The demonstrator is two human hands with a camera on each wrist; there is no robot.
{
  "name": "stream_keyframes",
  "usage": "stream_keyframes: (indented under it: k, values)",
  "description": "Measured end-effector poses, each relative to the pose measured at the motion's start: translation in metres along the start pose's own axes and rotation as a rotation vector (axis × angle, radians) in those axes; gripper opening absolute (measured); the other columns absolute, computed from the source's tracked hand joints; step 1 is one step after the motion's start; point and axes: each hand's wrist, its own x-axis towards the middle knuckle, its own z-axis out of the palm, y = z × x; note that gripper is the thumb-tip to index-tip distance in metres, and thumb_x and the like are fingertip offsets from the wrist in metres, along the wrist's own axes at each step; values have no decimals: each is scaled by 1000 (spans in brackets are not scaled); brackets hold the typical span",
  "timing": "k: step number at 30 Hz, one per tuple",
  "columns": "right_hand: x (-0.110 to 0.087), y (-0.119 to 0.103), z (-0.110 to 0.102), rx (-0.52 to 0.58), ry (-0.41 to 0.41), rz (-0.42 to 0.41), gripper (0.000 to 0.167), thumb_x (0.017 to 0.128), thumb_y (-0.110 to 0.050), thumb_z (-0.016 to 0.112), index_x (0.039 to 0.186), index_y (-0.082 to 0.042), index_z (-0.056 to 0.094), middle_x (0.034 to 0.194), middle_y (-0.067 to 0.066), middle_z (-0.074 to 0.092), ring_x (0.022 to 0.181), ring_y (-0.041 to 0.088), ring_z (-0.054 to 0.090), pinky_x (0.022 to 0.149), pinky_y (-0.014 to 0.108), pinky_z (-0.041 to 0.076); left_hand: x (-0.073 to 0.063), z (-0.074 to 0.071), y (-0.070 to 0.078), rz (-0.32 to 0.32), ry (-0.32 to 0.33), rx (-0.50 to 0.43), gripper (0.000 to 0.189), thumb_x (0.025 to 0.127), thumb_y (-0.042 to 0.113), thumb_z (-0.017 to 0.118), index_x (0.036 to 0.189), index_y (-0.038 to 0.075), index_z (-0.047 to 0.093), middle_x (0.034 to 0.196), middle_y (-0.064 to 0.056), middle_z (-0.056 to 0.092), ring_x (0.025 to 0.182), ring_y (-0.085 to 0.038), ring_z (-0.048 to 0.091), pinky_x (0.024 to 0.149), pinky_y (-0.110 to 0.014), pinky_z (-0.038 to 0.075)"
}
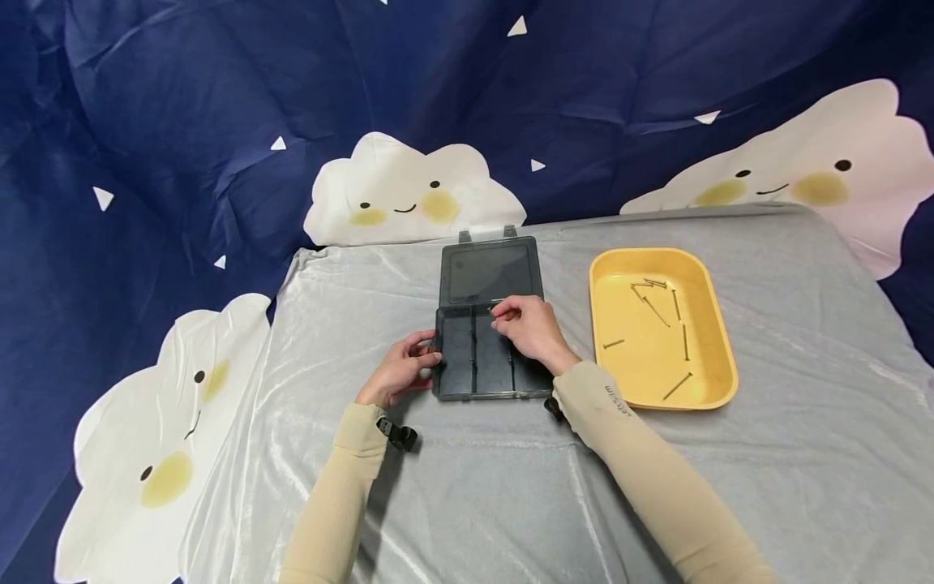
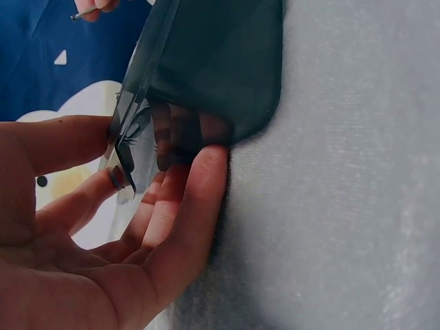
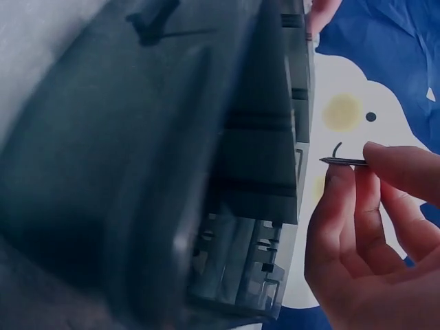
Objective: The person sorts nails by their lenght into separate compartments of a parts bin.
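Observation:
A dark translucent compartment box [image 1: 456,377] lies open in front of me, its hinged lid [image 1: 489,272] folded back on the far side. My left hand [image 1: 397,369] grips the box's left side, thumb at the rim and fingers round the outer wall. Over the box's far part, my right hand [image 1: 533,328] pinches a thin nail [image 3: 346,161] between thumb and fingers. The nail's pointed end sticks out past the fingertips in the right wrist view, and its head end shows in the left wrist view. Dividers split the box into long compartments.
To the right stands a yellow tray [image 1: 627,381] with several nails [image 1: 686,341] scattered on its floor. A grey cloth [image 1: 474,478] covers the table. Behind it hangs a dark blue backdrop [image 1: 438,73] with smiling clouds.

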Motion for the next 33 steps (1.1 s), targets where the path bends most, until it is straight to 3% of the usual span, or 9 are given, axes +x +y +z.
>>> stream_keyframes:
  k: [9,15,21,33]
  values:
    - [3,2,4,-41,6,-23,17,88,-6,67,103,-3,73,94,10,73,83,22,67,76,36,54,0,0,0,-4,-10,18,54,94,9,60,144,19,44,123,-13,53,97,-19,60,60,-28,55]
    - [4,1,3,-57,16,-27,22,89,-7,66,110,-3,70,104,11,70,90,24,64,80,36,52,0,0,1,-7,-6,14,53,94,8,60,143,20,46,121,-11,53,96,-18,59,59,-28,54]
    - [4,-2,-3,-54,58,-29,22,89,-8,66,110,-3,69,105,12,67,92,25,61,82,37,51,-1,0,1,-4,-3,12,53,94,7,60,144,19,46,117,-9,54,93,-16,58,59,-28,54]
    - [-3,-10,-20,-50,68,-40,22,92,-12,63,112,-3,67,107,12,66,93,25,59,83,38,50,1,0,0,-4,-8,3,54,93,8,61,144,19,45,117,-9,53,92,-16,59,60,-28,54]
